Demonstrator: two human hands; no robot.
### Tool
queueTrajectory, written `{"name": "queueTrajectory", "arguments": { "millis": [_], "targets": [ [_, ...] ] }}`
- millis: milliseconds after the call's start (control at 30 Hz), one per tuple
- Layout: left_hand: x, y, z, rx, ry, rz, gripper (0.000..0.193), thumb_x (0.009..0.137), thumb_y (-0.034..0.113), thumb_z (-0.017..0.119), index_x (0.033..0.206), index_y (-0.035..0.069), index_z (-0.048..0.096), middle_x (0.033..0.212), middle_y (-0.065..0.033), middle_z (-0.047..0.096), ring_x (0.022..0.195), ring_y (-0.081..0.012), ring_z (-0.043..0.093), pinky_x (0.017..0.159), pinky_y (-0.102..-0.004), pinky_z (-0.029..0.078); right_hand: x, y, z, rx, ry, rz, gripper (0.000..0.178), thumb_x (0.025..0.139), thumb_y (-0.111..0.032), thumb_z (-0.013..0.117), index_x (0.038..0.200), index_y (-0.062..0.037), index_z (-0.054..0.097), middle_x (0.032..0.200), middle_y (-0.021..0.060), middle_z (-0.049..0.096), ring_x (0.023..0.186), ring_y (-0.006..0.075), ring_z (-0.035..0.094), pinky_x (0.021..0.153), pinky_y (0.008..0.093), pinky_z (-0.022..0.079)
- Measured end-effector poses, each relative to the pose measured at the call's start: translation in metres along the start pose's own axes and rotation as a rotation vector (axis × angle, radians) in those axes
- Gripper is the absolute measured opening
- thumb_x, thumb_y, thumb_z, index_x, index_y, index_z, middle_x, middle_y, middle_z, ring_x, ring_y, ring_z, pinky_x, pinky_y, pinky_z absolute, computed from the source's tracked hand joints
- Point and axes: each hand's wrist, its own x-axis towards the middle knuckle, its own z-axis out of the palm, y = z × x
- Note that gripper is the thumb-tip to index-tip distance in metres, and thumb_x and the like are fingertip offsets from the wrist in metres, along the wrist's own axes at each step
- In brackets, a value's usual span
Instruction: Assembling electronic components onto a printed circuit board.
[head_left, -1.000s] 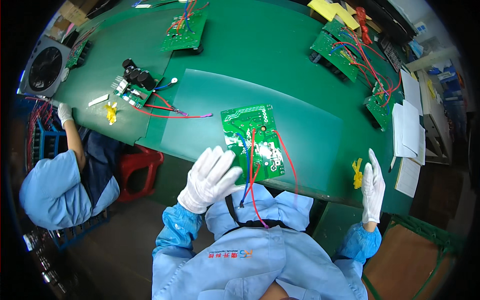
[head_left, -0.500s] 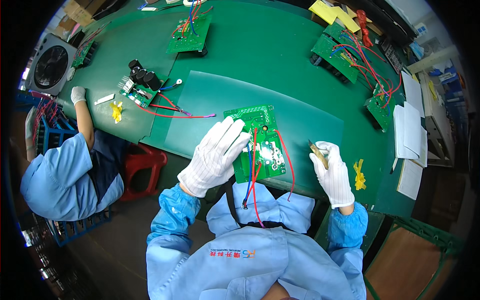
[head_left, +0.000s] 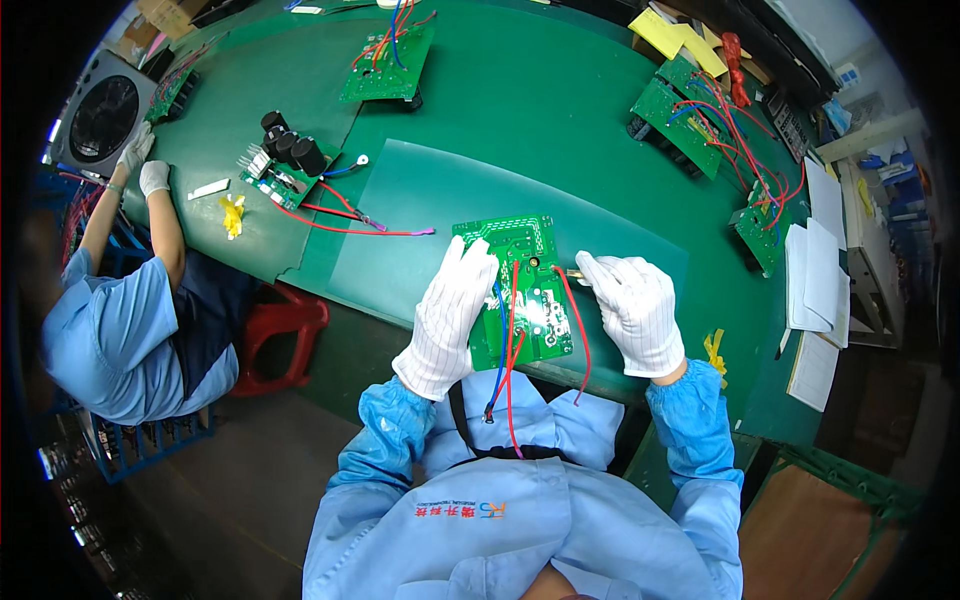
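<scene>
A green circuit board (head_left: 540, 338) with red and blue wires is in front of me near the table's front edge. My left hand (head_left: 452, 315), in a white striped glove, holds the board by its left edge, fingers straight and close together. Just right of the board, my gloved right hand (head_left: 632, 310) is closed on a small pointed tool (head_left: 574, 273). Only the tool's tip shows, close to the board's right edge beside a red wire (head_left: 577, 325); its kind cannot be made out. The wires' loose ends hang over my lap.
Another board with black capacitors (head_left: 290, 160) lies left, near yellow scraps (head_left: 232, 216). More wired boards stand at the back (head_left: 390, 72) and right (head_left: 672, 125). Papers (head_left: 812, 275) lie at the right edge. A co-worker (head_left: 125, 335) sits left by a fan (head_left: 103, 118).
My right hand has moved left with the tool, up to the board's right edge. My left hand has shifted slightly along the board. The co-worker's second hand now shows near the fan.
</scene>
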Motion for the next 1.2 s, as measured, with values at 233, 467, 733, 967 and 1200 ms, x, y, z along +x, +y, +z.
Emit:
{"name": "queueTrajectory", "arguments": {
  "millis": [233, 467, 733, 967, 1200],
  "targets": [
    [-0.001, 0.000, 0.000, -0.001, -0.004, 0.003, 0.075, 0.076, 0.018, 0.077, 0.145, 0.002, 0.052, 0.150, -0.0252, 0.049, 0.141, -0.0508, 0.043, 0.115, -0.0525, 0.040, 0.001, 0.010, 0.000, 0.106, -0.110, -0.001, 0.036, 0.080, -0.006, 0.071, 0.116, -0.0091, 0.072, 0.092, 0.0062, 0.071, 0.076, 0.0255, 0.064, 0.066, 0.0382, 0.050],
    [-0.002, 0.000, 0.002, 0.014, 0.011, -0.010, 0.077, 0.076, 0.021, 0.079, 0.145, 0.002, 0.052, 0.150, -0.0245, 0.050, 0.141, -0.0502, 0.044, 0.115, -0.0521, 0.040, 0.002, -0.004, -0.006, -0.006, -0.083, -0.017, 0.035, 0.080, -0.003, 0.070, 0.115, -0.0058, 0.072, 0.091, 0.0081, 0.073, 0.077, 0.0255, 0.067, 0.066, 0.0380, 0.051],
    [-0.004, -0.001, 0.001, 0.034, -0.005, -0.014, 0.073, 0.074, 0.008, 0.074, 0.144, 0.002, 0.053, 0.149, -0.0240, 0.051, 0.140, -0.0503, 0.045, 0.113, -0.0521, 0.042, -0.004, 0.002, 0.006, 0.038, -0.029, -0.028, 0.041, 0.077, -0.005, 0.071, 0.117, -0.0068, 0.071, 0.093, 0.0055, 0.070, 0.076, 0.0237, 0.064, 0.064, 0.0377, 0.048],
    [-0.001, 0.002, 0.001, 0.024, 0.019, -0.029, 0.072, 0.072, 0.001, 0.070, 0.142, 0.002, 0.054, 0.147, -0.0225, 0.053, 0.140, -0.0490, 0.047, 0.113, -0.0516, 0.042, -0.005, 0.002, 0.005, -0.002, -0.020, -0.046, 0.040, 0.077, -0.003, 0.069, 0.117, -0.0063, 0.072, 0.092, 0.0059, 0.069, 0.076, 0.0235, 0.064, 0.064, 0.0374, 0.048],
    [-0.005, -0.004, 0.007, 0.067, 0.037, -0.026, 0.066, 0.075, -0.002, 0.067, 0.140, 0.003, 0.055, 0.146, -0.0203, 0.054, 0.138, -0.0450, 0.050, 0.110, -0.0483, 0.046, -0.007, 0.000, 0.001, -0.017, -0.036, 0.015, 0.042, 0.077, -0.003, 0.069, 0.119, -0.0067, 0.072, 0.090, 0.0065, 0.069, 0.075, 0.0234, 0.064, 0.065, 0.0376, 0.050]
  ]
}}
